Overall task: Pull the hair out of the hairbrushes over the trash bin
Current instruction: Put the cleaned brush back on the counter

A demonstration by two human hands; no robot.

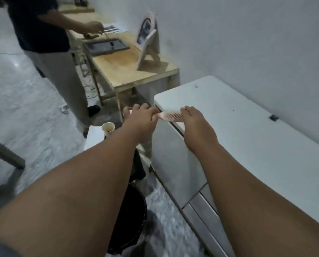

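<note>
I hold a pale pink hairbrush out in front of me, level, bristles up. My left hand is closed around its handle. My right hand grips the far end of the brush head with its fingertips. No hair shows clearly among the bristles. The black trash bin stands on the floor under my left forearm, nearer to me than the brush, mostly hidden by the arm. The brush hangs by the corner of the white table.
A paper cup stands on a white surface at left of my left hand. Another person works at a wooden table behind, which carries a dark tray and a standing mirror. A grey chair leg crosses the floor at far left.
</note>
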